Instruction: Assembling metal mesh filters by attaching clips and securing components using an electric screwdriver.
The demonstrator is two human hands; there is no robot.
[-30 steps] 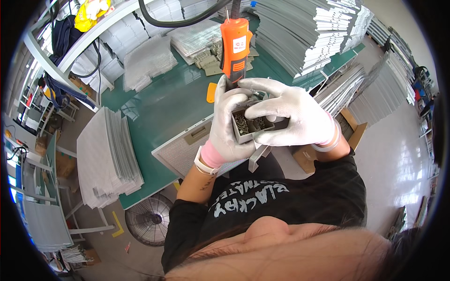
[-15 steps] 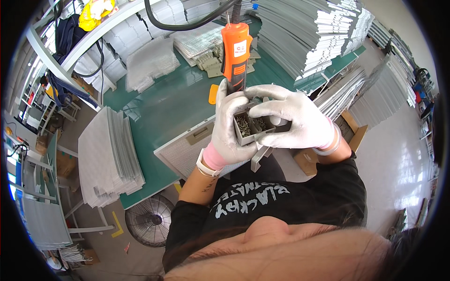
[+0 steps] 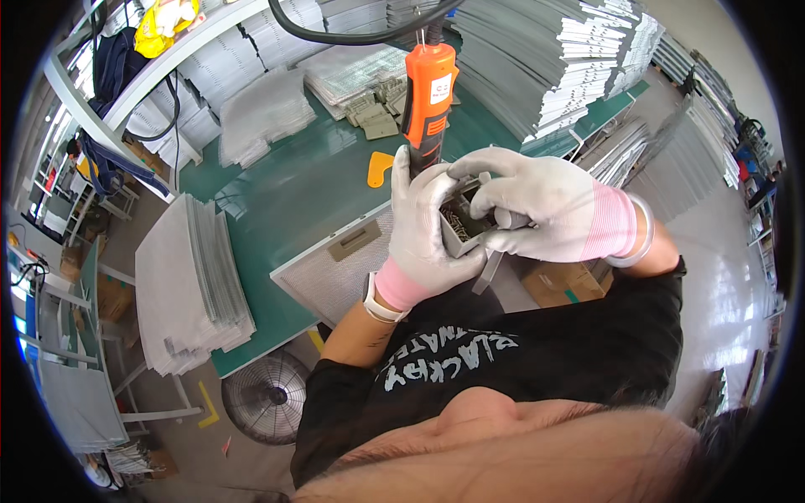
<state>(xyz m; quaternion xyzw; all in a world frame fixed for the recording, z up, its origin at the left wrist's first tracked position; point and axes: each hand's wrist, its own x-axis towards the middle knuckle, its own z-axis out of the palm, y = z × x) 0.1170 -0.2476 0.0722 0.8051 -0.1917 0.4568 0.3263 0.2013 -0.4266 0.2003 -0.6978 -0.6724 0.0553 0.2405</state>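
My left hand (image 3: 419, 235), in a white glove with a pink cuff, is wrapped round a small grey box (image 3: 459, 243). Small metal screws (image 3: 454, 221) lie inside it. At the box's right side, my gloved right hand (image 3: 549, 205) has its fingers curled over the opening; a grey round-ended piece (image 3: 508, 219) shows between them, and whatever its fingertips grip is hidden. A thin metal strip (image 3: 489, 274) sticks out below that hand. Just beyond the left fingers hangs an orange electric screwdriver (image 3: 431, 92). Beneath the left wrist lies a mesh panel (image 3: 335, 272) with a recessed handle.
The green table (image 3: 293, 197) carries a stack of mesh sheets (image 3: 189, 285) at left, beige plates (image 3: 377, 121) and a yellow-orange piece (image 3: 380, 169). Tall grey panel stacks (image 3: 520, 67) stand at the back. A floor fan (image 3: 267, 396) and a cardboard box (image 3: 562, 285) are near me.
My right hand has shifted right, its fingers curling further in over the box. The box is tilted more, and the view has moved slightly.
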